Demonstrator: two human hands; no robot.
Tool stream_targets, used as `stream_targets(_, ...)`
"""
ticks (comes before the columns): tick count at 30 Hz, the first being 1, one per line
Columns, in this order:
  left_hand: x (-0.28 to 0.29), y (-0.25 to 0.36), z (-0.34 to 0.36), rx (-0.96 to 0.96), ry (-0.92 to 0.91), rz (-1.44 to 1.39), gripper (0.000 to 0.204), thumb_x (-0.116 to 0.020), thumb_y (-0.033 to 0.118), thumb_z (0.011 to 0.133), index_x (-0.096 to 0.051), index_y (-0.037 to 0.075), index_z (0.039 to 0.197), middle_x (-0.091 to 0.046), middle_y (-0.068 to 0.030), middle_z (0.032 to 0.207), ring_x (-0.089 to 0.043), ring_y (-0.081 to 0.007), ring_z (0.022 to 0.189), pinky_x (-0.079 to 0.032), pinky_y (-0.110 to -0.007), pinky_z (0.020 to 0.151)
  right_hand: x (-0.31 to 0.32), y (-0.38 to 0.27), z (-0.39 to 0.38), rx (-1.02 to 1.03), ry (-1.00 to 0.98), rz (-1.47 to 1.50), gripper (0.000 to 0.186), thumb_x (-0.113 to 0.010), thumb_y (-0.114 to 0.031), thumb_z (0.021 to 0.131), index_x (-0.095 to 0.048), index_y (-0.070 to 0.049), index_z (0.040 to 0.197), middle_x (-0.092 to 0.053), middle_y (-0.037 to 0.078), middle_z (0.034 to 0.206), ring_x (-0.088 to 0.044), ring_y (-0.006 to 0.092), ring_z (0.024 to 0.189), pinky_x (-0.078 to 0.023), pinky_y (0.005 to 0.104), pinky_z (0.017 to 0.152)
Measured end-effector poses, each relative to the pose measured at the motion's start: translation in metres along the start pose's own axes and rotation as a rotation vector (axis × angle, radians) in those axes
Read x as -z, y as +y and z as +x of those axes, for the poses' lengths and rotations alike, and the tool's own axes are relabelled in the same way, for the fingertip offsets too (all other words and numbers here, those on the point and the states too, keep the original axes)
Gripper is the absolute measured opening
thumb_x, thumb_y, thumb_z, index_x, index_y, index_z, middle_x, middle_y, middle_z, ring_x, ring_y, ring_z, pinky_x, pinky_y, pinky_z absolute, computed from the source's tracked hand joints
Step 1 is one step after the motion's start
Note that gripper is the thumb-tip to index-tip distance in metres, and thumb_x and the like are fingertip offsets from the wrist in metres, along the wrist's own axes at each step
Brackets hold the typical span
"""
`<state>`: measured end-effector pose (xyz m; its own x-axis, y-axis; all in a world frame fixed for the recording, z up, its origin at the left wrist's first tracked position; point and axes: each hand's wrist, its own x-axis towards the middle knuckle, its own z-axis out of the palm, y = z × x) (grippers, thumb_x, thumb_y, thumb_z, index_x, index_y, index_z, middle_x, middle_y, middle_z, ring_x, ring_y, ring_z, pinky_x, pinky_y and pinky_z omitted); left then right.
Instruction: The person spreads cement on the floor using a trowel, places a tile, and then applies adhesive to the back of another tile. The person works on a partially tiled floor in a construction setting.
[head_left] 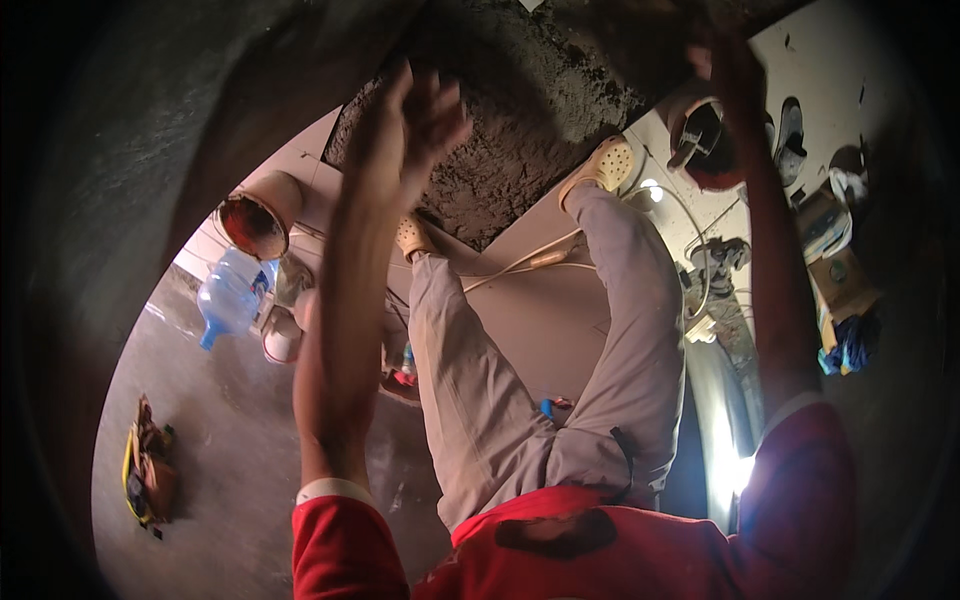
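My left hand (415, 120) is raised in front of me with the fingers loosely apart, and I see nothing in it. It hangs over a heap of dark wet mortar (520, 110) lying on the floor. My right hand (725, 65) is lifted high at the upper right, dim and blurred, so whether it holds anything is unclear. Just below it stands a reddish bucket (705, 145) with a tool inside. Both sleeves are red. My legs in grey trousers (500, 400) and yellow clogs (605, 165) stand beside the mortar.
A second bucket (260, 215) and a large blue water bottle (232, 290) sit at the left. A yellow tool bag (148, 470) lies on the grey floor. A dark curved wall (150, 120) fills the upper left. Cables, shoes and boxes (835, 250) crowd the right side.
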<state>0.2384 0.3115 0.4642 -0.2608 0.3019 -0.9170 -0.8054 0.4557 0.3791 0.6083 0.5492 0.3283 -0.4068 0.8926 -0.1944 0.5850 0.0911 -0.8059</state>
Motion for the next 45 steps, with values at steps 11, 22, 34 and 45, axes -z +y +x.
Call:
stream_targets(11, 0.379, -0.108, -0.103, -0.325, -0.064, 1.777, 0.058, -0.065, 0.047, 0.103, -0.062, 0.003, 0.140, -0.065, -0.0271, 0.134, -0.060, -0.0473, 0.126, -0.047, -0.050, 0.109, -0.117, 0.014, -0.604, -1.326, 0.117, 0.319, 0.042, -0.059, -0.031, 0.109, -0.064, -0.005, 0.142, -0.071, 0.013, 0.130, -0.071, 0.0218, 0.112, -0.058, 0.0352, 0.092)
stream_targets(22, 0.472, -0.086, -0.199, -0.198, 0.039, 1.530, 0.025, -0.075, 0.022, 0.098, -0.067, 0.003, 0.113, -0.068, -0.0178, 0.108, -0.068, -0.0334, 0.100, -0.055, -0.043, 0.093, -0.323, -0.038, -0.692, -1.534, -0.104, 0.400, 0.045, -0.055, -0.035, 0.111, -0.062, -0.004, 0.142, -0.072, 0.012, 0.117, -0.073, 0.0196, 0.095, -0.060, 0.0365, 0.082)
stream_targets(34, 0.495, -0.032, -0.138, 0.076, -0.014, 1.429, 0.048, -0.059, 0.049, 0.110, -0.064, 0.002, 0.099, -0.065, -0.0057, 0.094, -0.061, -0.0156, 0.091, -0.050, -0.033, 0.088, -0.397, 0.198, -0.610, -1.045, 0.161, -0.181, 0.046, -0.067, -0.043, 0.103, -0.065, -0.004, 0.128, -0.074, 0.011, 0.102, -0.074, 0.0193, 0.082, -0.060, 0.0341, 0.066)
stream_targets(45, 0.555, -0.158, 0.217, -0.534, -0.068, 1.498, 0.030, -0.070, 0.031, 0.104, -0.069, 0.001, 0.109, -0.069, -0.0072, 0.094, -0.066, -0.0184, 0.091, -0.055, -0.035, 0.086, -0.397, 0.199, -0.571, -0.627, 0.437, -0.686, 0.075, -0.069, -0.062, 0.097, -0.058, -0.002, 0.141, -0.064, 0.023, 0.136, -0.063, 0.0389, 0.125, -0.053, 0.0478, 0.098)
